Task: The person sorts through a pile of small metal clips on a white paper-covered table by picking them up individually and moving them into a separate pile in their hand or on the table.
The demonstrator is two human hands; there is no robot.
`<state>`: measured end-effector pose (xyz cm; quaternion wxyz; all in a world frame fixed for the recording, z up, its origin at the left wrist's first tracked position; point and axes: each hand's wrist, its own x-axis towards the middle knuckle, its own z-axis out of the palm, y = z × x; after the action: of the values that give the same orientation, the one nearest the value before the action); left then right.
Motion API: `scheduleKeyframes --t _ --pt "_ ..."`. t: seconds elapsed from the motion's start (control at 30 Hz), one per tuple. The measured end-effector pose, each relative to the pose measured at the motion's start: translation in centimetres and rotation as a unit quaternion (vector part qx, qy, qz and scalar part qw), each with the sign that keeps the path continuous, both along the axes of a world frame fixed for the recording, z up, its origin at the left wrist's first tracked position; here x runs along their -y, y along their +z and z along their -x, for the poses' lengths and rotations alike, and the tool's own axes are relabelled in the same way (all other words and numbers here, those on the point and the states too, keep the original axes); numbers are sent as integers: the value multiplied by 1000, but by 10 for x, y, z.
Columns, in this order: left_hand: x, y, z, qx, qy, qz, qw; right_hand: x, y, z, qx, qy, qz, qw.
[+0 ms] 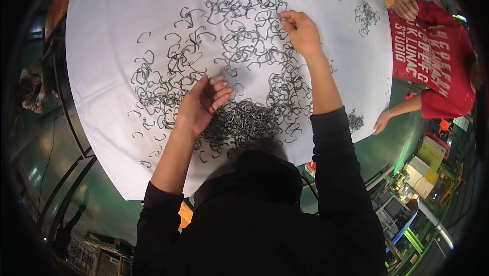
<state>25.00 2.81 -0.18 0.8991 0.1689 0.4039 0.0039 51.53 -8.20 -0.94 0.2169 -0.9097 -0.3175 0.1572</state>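
Right hand (304, 32) over wire hooks (247, 119)

Open sheet (107, 57) left of hooks (244, 118)

Whether the pinched fingertips of the right hand (304, 34), upper centre, hold anything is too small to tell. In the dense heap of bent wires (244, 120), lower centre, upper pieces hide those beneath. The white table (109, 72) runs past the top edge; the black-clothed torso (254, 225) is cut off below.
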Motion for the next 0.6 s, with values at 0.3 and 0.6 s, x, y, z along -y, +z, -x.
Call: scheduleKeyframes --t 0.3,0.6 --pt "9 7 11 2 -8 17 1000 26 -13 -2 -1 -76 -82 994" --pt "21 9 16 16 -8 36 999 9 -11 26 30 16 -24 999"
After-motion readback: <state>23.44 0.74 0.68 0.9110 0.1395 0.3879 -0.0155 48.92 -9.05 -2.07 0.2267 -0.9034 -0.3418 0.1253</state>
